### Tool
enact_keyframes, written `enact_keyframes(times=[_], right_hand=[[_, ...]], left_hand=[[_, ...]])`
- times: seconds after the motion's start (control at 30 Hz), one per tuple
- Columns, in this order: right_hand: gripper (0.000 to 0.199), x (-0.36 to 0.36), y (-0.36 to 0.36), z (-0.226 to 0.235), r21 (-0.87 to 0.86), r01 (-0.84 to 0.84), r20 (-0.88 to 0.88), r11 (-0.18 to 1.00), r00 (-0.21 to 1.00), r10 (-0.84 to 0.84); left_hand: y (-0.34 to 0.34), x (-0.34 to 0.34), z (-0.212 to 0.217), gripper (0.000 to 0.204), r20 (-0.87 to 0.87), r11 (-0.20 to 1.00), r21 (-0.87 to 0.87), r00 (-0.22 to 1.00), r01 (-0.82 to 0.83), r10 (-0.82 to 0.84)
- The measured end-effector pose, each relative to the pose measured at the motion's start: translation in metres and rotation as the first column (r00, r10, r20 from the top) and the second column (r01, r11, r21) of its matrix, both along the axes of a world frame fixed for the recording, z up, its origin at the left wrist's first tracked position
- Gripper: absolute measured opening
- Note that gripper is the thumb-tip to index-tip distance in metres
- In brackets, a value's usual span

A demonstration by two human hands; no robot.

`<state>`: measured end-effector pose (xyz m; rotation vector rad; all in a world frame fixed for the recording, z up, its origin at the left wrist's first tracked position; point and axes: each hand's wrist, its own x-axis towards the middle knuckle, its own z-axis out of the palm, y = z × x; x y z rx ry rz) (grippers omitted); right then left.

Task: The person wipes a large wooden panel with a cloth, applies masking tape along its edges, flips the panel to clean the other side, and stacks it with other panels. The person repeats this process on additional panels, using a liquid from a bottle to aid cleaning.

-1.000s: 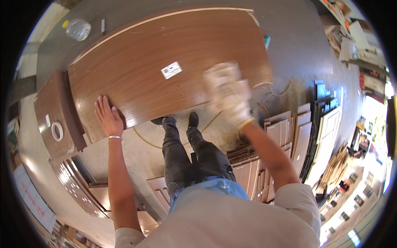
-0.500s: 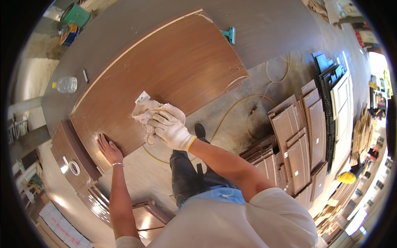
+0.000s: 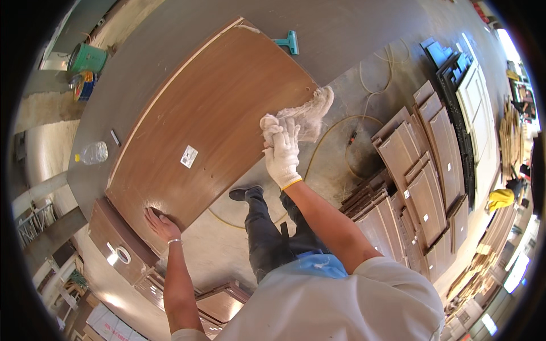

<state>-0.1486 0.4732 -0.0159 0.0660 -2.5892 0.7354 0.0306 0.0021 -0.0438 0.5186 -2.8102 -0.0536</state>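
Observation:
A large brown wooden panel (image 3: 227, 96) lies flat on a grey table (image 3: 352, 34), with a white label (image 3: 189, 156) stuck on its face. My right hand (image 3: 282, 152), in a white knit glove with a yellow cuff, grips a pale, crumpled cloth (image 3: 307, 116) at the panel's near right edge. Part of the cloth hangs past that edge. My left hand (image 3: 163, 225), bare with a bracelet at the wrist, rests flat on the panel's near left corner, fingers stretched out.
A teal scraper (image 3: 291, 42) lies beyond the panel; a clear bottle (image 3: 92, 153) with a yellow cap stands left. Brown panels (image 3: 404, 148) are stacked at right, beside a yellow hose (image 3: 318, 150) on the floor. A tape roll (image 3: 122, 254) sits near left. A green bucket (image 3: 88, 58) is far left.
My right hand has swept the cloth rightward across the panel to its edge, uncovering the whole label. My left hand stays on the corner. The view has shifted slightly.

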Motion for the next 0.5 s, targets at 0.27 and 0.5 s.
enact_keyframes(times=[0.27, 0.5], right_hand=[[0.037, -0.075, 0.130, -0.009, 0.003, 0.101, 0.385, 0.995, 0.918, -0.094], [0.034, -0.105, 0.273, 0.032, -0.989, 0.119, 0.139, -0.089, 0.951, -0.276]], left_hand=[[-0.003, 0.000, -0.002, 0.061, 0.050, 0.999, -0.037, 0.999, -0.017, 0.019], [-0.015, 0.001, -0.012, 0.059, 0.122, 0.996, -0.049, 0.989, -0.075, 0.081]])
